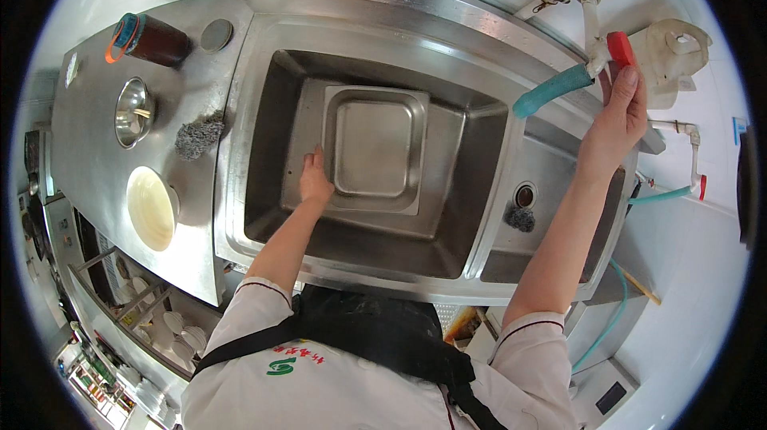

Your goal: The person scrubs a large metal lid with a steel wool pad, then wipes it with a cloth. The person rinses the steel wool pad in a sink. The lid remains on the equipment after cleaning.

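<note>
A square, shallow stainless steel pan (373,205) lies in the large basin of the sink (375,258). At its left rim is my left hand (316,181), closed on the edge with the thumb along it; the other fingers are partly hidden. Up at the right, my right hand (619,122) is raised with its fingers on the red handle (620,48) of a wall tap. From that tap a short teal hose (553,93) points down toward the divider between the basins. No water shows clearly at its end.
Left of the sink, the steel counter (96,122) bears a dark jar (160,40), a round lid (216,35), a metal bowl (133,113), a steel scourer (200,137) and a cream bowl (152,208). Another scourer (520,219) lies beside the drain (525,194) in the smaller basin.
</note>
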The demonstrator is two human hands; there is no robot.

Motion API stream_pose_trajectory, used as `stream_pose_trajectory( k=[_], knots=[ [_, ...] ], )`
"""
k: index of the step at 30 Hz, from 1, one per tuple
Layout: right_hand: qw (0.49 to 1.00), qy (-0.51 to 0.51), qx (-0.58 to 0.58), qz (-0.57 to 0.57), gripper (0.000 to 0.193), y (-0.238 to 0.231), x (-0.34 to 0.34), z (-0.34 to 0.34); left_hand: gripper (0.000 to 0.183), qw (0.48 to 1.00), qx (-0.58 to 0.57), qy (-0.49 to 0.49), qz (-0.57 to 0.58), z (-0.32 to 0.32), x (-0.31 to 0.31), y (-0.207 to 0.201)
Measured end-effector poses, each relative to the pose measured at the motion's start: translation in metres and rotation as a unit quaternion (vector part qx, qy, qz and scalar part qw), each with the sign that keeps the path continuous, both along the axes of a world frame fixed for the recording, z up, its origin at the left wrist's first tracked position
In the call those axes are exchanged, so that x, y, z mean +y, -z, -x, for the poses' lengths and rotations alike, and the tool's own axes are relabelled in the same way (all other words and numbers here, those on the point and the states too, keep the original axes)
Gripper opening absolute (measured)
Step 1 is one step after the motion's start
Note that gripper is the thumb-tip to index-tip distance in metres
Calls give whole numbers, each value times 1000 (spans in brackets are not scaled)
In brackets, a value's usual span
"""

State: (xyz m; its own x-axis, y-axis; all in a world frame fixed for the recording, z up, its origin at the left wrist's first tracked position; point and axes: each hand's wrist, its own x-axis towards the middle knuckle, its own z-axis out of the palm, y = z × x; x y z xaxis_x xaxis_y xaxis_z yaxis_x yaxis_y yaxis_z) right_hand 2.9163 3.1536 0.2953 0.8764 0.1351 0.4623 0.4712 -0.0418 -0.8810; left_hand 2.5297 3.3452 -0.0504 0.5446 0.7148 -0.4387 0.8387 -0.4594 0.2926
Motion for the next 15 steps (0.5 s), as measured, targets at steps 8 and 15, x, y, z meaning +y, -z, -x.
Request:
stream_pose_trajectory(
  k=[8, 15],
  knots=[
    [940, -168, 188, -229, 42, 31, -19, -37, 96, 993, 1, 59, 106, -74, -66, -17],
    [790, -115, 498, -338, 35, 165, -7, 54, 58, 929, -287, -77, 220, -132, -90, -61]
  ],
)
